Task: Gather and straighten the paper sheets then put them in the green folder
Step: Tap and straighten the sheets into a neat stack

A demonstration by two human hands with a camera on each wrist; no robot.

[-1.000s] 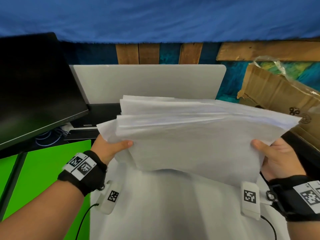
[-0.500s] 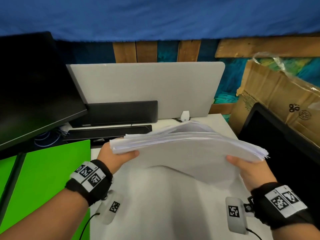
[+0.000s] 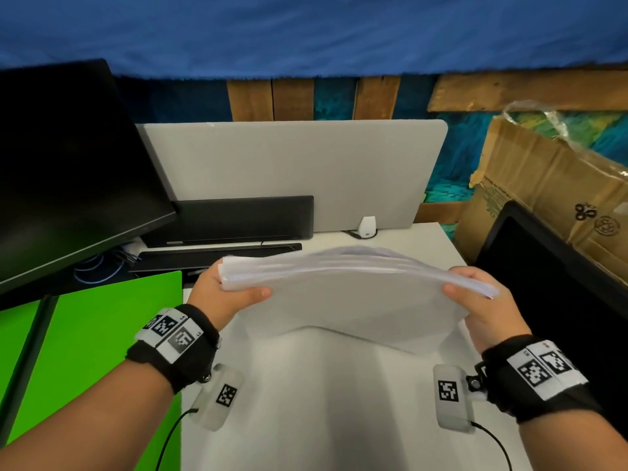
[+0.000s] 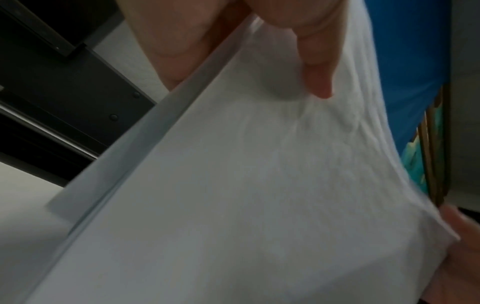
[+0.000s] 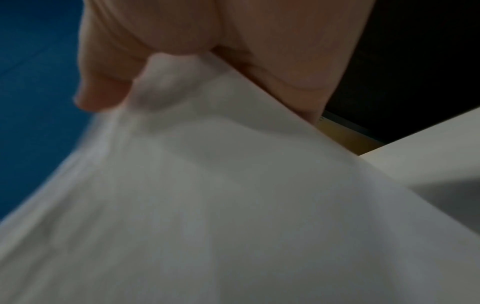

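Your left hand [image 3: 221, 294] and right hand [image 3: 482, 307] each grip 1 end of the paper stack [image 3: 350, 287] above the desk [image 3: 323, 402], fingers curled round it.

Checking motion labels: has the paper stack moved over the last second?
Yes. The paper stack has come down: it covered the lower half of the grey divider panel before, and now sits below it, over the white desk.

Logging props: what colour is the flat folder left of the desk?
Bright green folder; head view shows it best.

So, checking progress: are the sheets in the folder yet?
Out. Both hands, left and right, hold the sheets above the desk; the folder lies left.
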